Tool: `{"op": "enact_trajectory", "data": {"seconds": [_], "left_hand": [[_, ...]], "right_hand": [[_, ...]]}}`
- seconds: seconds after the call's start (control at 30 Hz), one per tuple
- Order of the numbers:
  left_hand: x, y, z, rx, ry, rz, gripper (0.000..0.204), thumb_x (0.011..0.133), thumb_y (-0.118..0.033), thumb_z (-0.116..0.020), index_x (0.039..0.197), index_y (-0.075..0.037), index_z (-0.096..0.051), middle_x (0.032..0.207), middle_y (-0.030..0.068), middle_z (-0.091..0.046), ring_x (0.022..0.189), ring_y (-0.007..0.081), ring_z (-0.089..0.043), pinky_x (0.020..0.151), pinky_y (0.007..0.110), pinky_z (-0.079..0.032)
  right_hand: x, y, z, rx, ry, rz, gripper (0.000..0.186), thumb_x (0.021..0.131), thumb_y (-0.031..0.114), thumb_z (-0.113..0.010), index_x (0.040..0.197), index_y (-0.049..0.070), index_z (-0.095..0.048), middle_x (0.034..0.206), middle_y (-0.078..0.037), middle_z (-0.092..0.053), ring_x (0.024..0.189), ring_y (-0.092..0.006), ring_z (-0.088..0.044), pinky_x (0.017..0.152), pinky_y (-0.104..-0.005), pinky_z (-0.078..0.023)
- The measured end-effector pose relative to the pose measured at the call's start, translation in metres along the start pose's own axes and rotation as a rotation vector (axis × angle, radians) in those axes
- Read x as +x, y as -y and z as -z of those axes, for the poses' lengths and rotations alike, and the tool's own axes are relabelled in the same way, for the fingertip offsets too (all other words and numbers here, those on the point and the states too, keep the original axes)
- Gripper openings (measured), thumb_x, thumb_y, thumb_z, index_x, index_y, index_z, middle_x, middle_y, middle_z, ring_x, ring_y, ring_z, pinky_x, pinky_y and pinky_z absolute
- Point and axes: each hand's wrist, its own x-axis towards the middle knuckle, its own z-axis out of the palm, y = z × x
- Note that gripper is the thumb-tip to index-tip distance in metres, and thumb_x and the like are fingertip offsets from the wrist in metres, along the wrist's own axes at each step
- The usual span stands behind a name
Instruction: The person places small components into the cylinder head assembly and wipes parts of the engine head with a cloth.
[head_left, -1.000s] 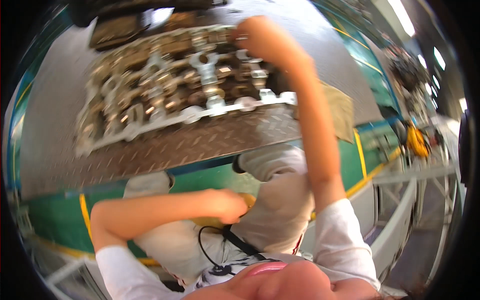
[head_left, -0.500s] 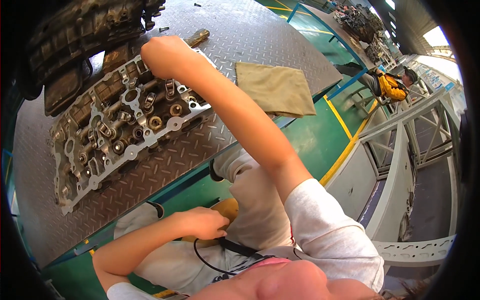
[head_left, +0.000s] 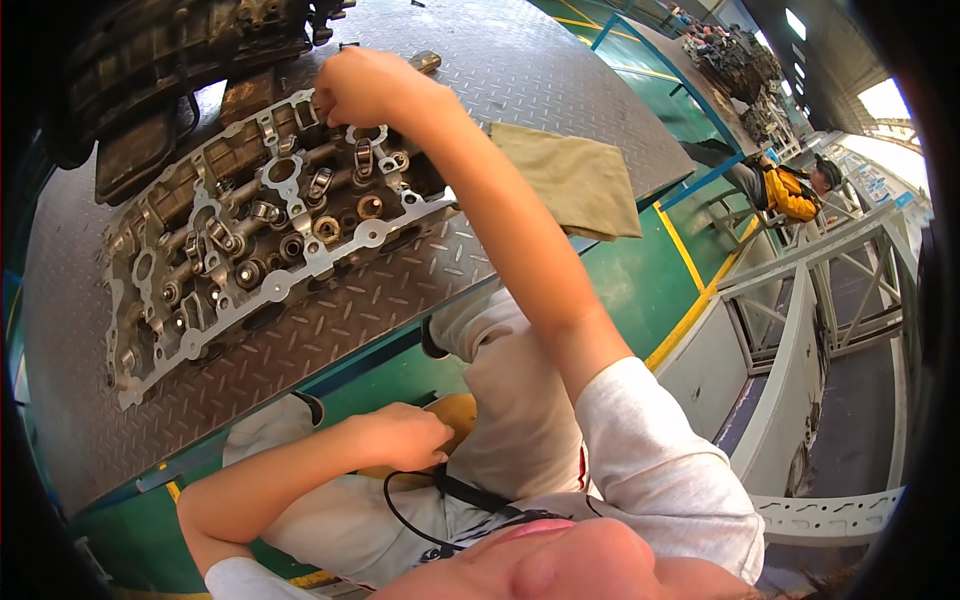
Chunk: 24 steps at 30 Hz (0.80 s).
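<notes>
Note cylinder head (head_left: 262, 222) laid valve-gear up on diamond-plate bench top (head_left: 510, 80), presumably for access from above. Note right hand (head_left: 375, 88) curled over far edge, hiding any grip; cannot tell. See left hand (head_left: 405, 437) loosely curled near trouser leg (head_left: 512, 410), contents unclear.

Right hand (head_left: 372, 88) with grip hidden from view, dark engine part (head_left: 185, 55) partly beyond top edge

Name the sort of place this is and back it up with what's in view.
Probably an engine repair or training workshop: a grimy cylinder head lies on a diamond-plate metal workbench, and yellow lines mark the green floor.
</notes>
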Motion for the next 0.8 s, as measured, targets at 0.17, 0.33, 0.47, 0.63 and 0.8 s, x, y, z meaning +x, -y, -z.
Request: {"op": "enact_trajectory", "data": {"seconds": [0.17,0.33,0.47,0.63,0.8], "left_hand": [[0.006,0.000,-0.001,0.075,-0.007,-0.001,0.033,0.090,-0.033,-0.050,0.100,-0.002,-0.057,0.087,0.0189,-0.064,0.084,0.0355,-0.062,0.073,0.044,-0.049],[0.002,0.006,-0.011,0.037,-0.038,0.014,0.032,0.089,-0.031,-0.051,0.098,-0.001,-0.057,0.087,0.0189,-0.064,0.085,0.0360,-0.062,0.073,0.044,-0.049],[0.014,0.003,-0.008,0.094,-0.063,-0.027,0.030,0.086,-0.030,-0.054,0.093,-0.001,-0.060,0.082,0.0183,-0.064,0.080,0.0368,-0.062,0.070,0.045,-0.050],[0.016,0.004,-0.009,0.014,-0.037,0.003,0.030,0.087,-0.030,-0.053,0.095,-0.002,-0.060,0.083,0.0172,-0.064,0.080,0.0360,-0.062,0.070,0.044,-0.049],[0.016,0.003,-0.010,-0.031,0.010,0.071,0.030,0.089,-0.030,-0.051,0.096,-0.002,-0.060,0.086,0.0160,-0.063,0.083,0.0351,-0.061,0.072,0.043,-0.049]], "right_hand": [[-0.014,-0.017,0.011,0.141,0.071,-0.012,0.021,0.069,0.025,-0.075,0.086,0.014,-0.072,0.082,-0.005,-0.069,0.079,-0.0235,-0.066,0.071,-0.0340,-0.052],[-0.010,0.001,0.004,0.052,0.033,-0.021,0.024,0.072,0.030,-0.072,0.091,0.015,-0.072,0.084,-0.007,-0.069,0.081,-0.0247,-0.066,0.074,-0.0360,-0.052],[-0.013,-0.017,0.007,0.080,0.072,-0.050,0.026,0.074,0.031,-0.071,0.092,0.013,-0.072,0.083,-0.010,-0.069,0.079,-0.0268,-0.066,0.074,-0.0376,-0.052],[-0.013,-0.004,0.022,0.243,0.075,-0.055,0.021,0.074,0.012,-0.067,0.091,0.000,-0.069,0.072,-0.014,-0.067,0.061,-0.0239,-0.064,0.061,-0.0377,-0.049],[-0.017,0.016,0.029,0.159,-0.002,-0.048,0.019,0.069,0.018,-0.072,0.079,0.002,-0.070,0.068,-0.017,-0.064,0.059,-0.0280,-0.062,0.060,-0.0381,-0.049]]}}
